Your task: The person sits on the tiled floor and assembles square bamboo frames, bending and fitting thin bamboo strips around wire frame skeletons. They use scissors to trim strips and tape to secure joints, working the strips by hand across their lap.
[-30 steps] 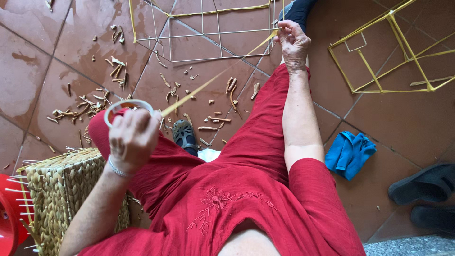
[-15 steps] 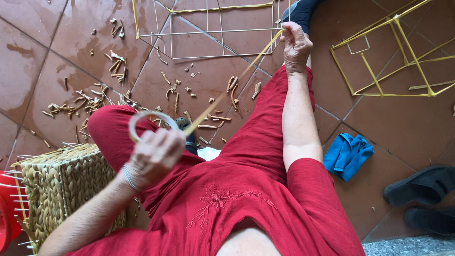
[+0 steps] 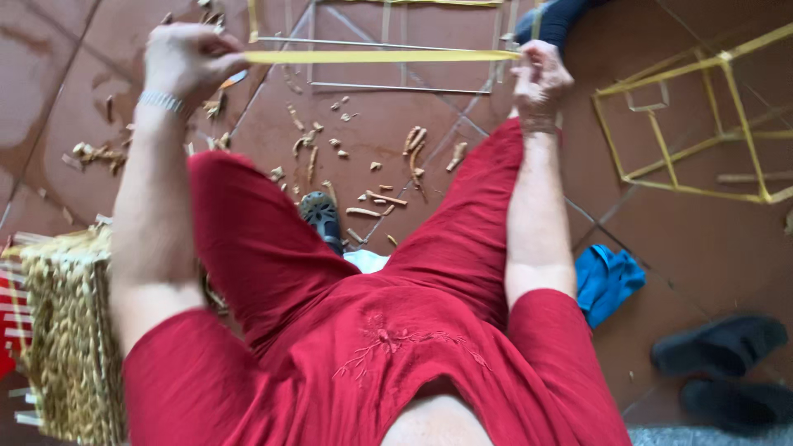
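I sit in red clothes on a tiled floor. My left hand [image 3: 190,62] is raised at the upper left and pinches one end of a long flat yellow strip [image 3: 380,56]. The strip runs level across to my right hand [image 3: 538,78], which grips its other end just above my right knee. A silver bracelet [image 3: 161,101] circles my left wrist. Behind the strip lies a frame of thin pale sticks [image 3: 372,41] on the floor.
Cut wood shavings [image 3: 380,165] litter the tiles between my legs. A yellow stick frame [image 3: 694,124] stands at the right. A woven straw basket [image 3: 70,330] sits at my left, a blue cloth [image 3: 607,281] by my right hip, dark slippers [image 3: 727,363] at the lower right.
My left hand has risen from near my left knee to the upper left, pulling the strip from a slant to level and taut. The right hand has stayed near the knee.
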